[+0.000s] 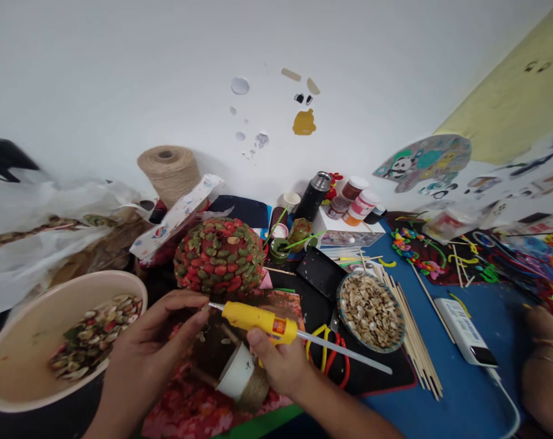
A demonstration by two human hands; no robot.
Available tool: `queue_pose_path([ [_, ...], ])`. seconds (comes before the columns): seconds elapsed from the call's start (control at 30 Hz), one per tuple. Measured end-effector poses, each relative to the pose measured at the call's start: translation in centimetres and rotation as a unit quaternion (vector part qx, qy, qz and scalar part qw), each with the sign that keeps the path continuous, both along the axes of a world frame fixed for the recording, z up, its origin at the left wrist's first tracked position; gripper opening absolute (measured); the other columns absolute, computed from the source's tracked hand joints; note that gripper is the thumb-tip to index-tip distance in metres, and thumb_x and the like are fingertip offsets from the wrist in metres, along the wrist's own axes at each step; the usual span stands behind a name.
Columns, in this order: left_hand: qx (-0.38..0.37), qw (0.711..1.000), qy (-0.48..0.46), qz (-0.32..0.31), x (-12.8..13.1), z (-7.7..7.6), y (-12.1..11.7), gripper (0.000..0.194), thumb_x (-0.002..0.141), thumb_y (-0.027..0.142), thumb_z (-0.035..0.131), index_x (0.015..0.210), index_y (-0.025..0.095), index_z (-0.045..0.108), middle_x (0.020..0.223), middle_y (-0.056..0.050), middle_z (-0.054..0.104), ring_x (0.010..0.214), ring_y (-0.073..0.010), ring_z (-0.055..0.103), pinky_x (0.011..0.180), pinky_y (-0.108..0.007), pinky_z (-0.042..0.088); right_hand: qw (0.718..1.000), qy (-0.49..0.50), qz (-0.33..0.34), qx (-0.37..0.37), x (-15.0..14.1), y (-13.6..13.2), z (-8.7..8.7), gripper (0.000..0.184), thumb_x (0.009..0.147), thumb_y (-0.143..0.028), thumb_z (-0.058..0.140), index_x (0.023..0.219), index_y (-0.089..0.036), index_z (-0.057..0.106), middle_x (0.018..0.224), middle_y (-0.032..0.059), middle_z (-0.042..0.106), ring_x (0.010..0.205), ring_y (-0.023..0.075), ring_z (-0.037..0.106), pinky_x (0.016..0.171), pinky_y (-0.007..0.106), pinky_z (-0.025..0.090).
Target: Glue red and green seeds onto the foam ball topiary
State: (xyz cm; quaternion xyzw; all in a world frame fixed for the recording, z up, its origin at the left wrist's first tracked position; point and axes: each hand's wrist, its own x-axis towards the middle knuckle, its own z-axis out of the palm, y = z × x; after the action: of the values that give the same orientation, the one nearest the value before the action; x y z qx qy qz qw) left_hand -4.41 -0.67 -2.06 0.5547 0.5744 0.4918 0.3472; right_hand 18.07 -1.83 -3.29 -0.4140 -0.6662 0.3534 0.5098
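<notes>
My right hand [280,360] is wrapped around a yellow hot glue gun [258,320], with a long translucent glue stick [349,350] sticking out of its back end. The metal nozzle meets the fingertips of my left hand [155,341], whose thumb and index finger pinch a small piece too hidden to make out. Below the gun, a white paper cup [236,372] partly wrapped in twine lies tilted on a red patterned sheet [185,411]. Just beyond my hands stands a round form [219,256] covered in red and green shell-like pieces.
A cream basin [15,347] of coloured shells is at left; a bowl of plain shells [372,311] is at right, beside wooden sticks [413,341]. Scissors [338,360], a twine spool [169,174], a black flask [313,198] and a white power strip [466,332] lie around. Another person's arm [548,360] is at far right.
</notes>
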Motion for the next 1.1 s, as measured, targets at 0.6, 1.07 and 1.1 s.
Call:
queue_pose_path([
  [0.6, 0.006, 1.0, -0.004, 0.002, 0.2, 0.85, -0.09, 0.025, 0.092, 0.054, 0.089, 0.098, 0.03, 0.089, 0.105, -0.004, 0.088, 0.095, -0.0255, 0.084, 0.087, -0.031, 0.069, 0.998, -0.016, 0.001, -0.065, 0.2, -0.4, -0.08, 0.07, 0.117, -0.08, 0.046, 0.093, -0.026, 0.082, 0.074, 0.0025, 0.067, 0.068, 0.0225, 0.062, 0.072, 0.037, 0.056],
  [1.07, 0.017, 1.0, -0.006, -0.003, 0.27, 0.66, 0.12, 0.017, 0.093, 0.046, 0.087, 0.1, 0.031, 0.088, 0.104, -0.002, 0.087, 0.094, -0.0222, 0.083, 0.086, -0.026, 0.068, 0.997, -0.022, -0.005, -0.076, 0.27, -0.65, -0.5, 0.069, 0.118, -0.079, 0.048, 0.092, -0.026, 0.083, 0.07, 0.0018, 0.067, 0.064, 0.0218, 0.061, 0.069, 0.035, 0.057],
  [1.1, 0.016, 1.0, -0.005, -0.003, 0.28, 0.7, 0.11, 0.017, 0.093, 0.046, 0.087, 0.099, 0.031, 0.088, 0.104, -0.002, 0.087, 0.094, -0.0226, 0.083, 0.087, -0.027, 0.068, 0.997, -0.021, -0.006, -0.077, 0.29, -0.64, -0.49, 0.069, 0.117, -0.079, 0.048, 0.092, -0.026, 0.083, 0.07, 0.0019, 0.068, 0.064, 0.0218, 0.061, 0.07, 0.035, 0.058],
])
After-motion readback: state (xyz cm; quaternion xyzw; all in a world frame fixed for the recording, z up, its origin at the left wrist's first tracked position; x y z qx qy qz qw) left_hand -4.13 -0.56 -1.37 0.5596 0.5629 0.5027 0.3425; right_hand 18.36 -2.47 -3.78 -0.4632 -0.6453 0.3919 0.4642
